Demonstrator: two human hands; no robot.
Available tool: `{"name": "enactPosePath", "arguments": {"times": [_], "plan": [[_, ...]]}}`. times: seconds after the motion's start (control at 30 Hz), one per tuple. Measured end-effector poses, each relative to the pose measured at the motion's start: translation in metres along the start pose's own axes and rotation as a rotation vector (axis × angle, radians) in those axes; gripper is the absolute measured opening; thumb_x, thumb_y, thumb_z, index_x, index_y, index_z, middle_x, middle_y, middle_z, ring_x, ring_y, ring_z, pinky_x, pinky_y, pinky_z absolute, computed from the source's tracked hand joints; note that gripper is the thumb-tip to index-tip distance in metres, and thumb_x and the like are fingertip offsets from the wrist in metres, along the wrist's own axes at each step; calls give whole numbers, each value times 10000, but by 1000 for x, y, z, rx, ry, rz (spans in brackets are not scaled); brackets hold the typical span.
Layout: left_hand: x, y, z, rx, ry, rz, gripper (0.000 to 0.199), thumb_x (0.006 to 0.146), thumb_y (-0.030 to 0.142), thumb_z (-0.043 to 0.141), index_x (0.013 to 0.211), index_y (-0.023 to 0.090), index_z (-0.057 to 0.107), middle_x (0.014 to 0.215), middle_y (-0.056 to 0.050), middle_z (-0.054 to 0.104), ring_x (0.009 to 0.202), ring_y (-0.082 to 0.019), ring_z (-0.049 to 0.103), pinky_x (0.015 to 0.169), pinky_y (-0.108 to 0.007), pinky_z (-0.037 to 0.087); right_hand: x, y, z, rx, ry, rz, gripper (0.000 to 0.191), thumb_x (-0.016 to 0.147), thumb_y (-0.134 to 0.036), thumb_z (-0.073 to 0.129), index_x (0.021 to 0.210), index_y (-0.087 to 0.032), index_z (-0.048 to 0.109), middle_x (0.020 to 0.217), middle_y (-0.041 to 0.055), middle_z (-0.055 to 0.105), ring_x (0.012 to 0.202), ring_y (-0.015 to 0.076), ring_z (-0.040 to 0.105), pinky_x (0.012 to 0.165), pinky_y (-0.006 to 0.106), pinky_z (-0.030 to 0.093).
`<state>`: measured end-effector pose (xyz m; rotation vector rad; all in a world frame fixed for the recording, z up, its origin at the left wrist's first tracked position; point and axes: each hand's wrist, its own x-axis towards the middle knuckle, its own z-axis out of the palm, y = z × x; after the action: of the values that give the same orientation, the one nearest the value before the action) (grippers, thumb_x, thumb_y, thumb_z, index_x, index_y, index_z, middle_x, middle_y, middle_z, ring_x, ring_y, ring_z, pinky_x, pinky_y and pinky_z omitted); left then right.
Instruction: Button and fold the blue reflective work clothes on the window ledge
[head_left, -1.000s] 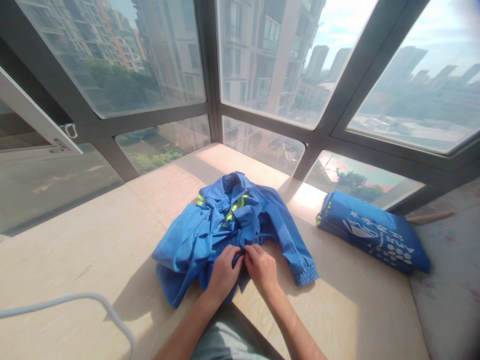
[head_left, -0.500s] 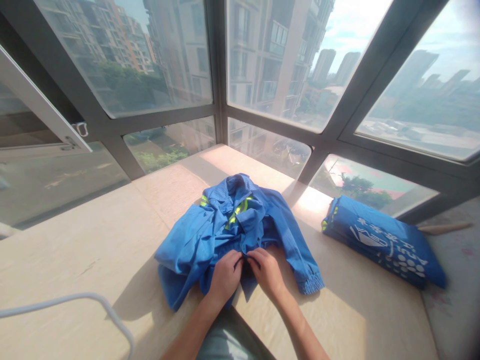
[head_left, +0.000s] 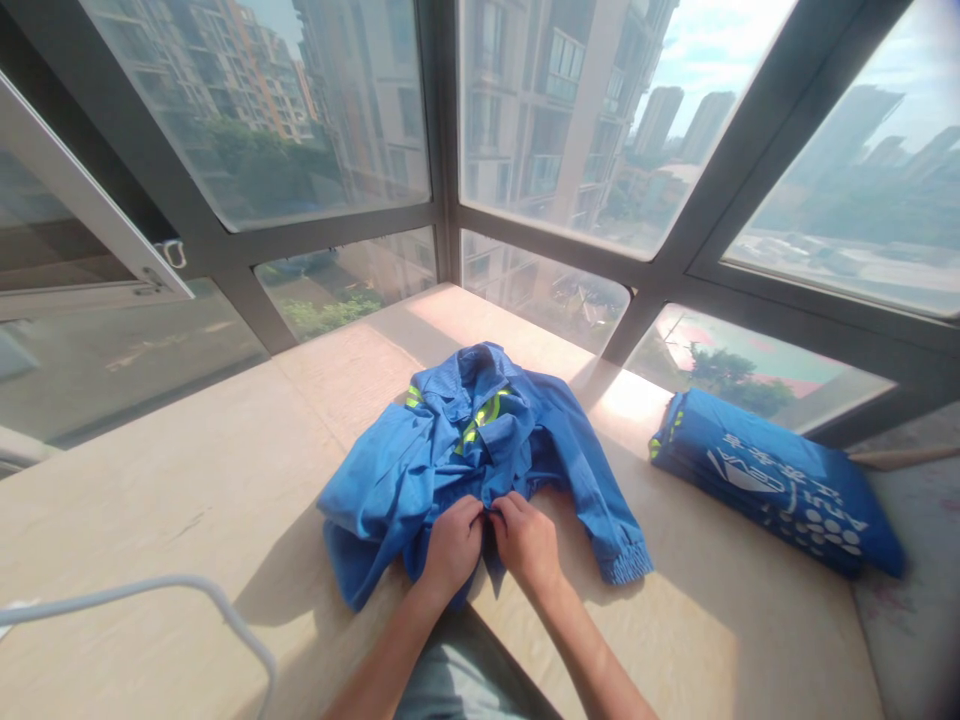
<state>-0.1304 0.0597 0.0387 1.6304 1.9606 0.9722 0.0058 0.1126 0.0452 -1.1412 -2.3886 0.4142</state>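
Observation:
A blue jacket (head_left: 435, 440) with yellow-green reflective strips lies crumpled on the pale ledge, its collar toward the window corner. One sleeve stretches out to the right, ending in a gathered cuff. At the jacket's near front edge, my left hand (head_left: 454, 545) pinches the cloth between thumb and fingers. Close beside it, my right hand (head_left: 527, 540) pinches the other side of the same edge. The fingertips of both hands nearly meet, and whatever fastener may be between them is hidden.
A folded blue garment (head_left: 772, 480) with white print lies at the right of the ledge (head_left: 187, 480). A grey cable (head_left: 180, 582) curves across the lower left. Window frames (head_left: 448, 150) rise behind, and an opened window sash (head_left: 97, 200) juts in at the left.
My hands have drawn slightly closer together at the jacket's front edge, still pinching the cloth. The view has shifted a little.

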Motion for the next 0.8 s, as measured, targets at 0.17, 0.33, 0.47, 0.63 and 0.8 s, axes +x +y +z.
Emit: {"name": "enactPosePath", "arguments": {"times": [0.17, 0.33, 0.47, 0.63, 0.8], "plan": [[3, -2, -4, 0, -17, -15, 245, 914, 162, 399, 751, 196, 578, 819, -42, 622, 806, -187, 602, 720, -288, 422, -4, -3, 17, -51, 81, 0, 197, 988, -189, 463, 950, -197, 657, 859, 38, 633, 643, 135, 546, 569, 255, 295], [4, -1, -8, 43, -55, 7, 258, 926, 191, 406, 762, 194, 605, 823, -51, 640, 806, -197, 611, 716, -295, 424, -5, -7, 29, -77, 113, 32, 258, 989, -113, 401, 976, -182, 650, 860, 49, 621, 653, 142, 553, 579, 255, 321], [3, -4, -8, 40, -61, 7, 264, 924, 189, 410, 782, 189, 632, 838, -57, 655, 819, -200, 621, 733, -299, 442, -1, -5, 26, -3, 81, 20, 259, 985, -124, 397, 961, -190, 647, 879, 48, 629, 681, 137, 577, 597, 239, 351], [0, -10, -7, -4, -83, 45, 252, 917, 187, 435, 795, 187, 655, 845, -54, 668, 836, -202, 633, 751, -304, 468, -1, -2, 20, 15, 15, 19, 231, 936, -131, 431, 905, -188, 652, 888, 60, 640, 663, 142, 576, 561, 241, 340], [-2, -13, -8, -19, -64, 102, 274, 935, 196, 433, 892, 199, 704, 913, -59, 701, 875, -200, 653, 803, -318, 503, 4, 3, 28, 243, 72, 182, 271, 890, -151, 433, 963, -176, 693, 935, 96, 689, 793, 183, 641, 671, 250, 442]]}}
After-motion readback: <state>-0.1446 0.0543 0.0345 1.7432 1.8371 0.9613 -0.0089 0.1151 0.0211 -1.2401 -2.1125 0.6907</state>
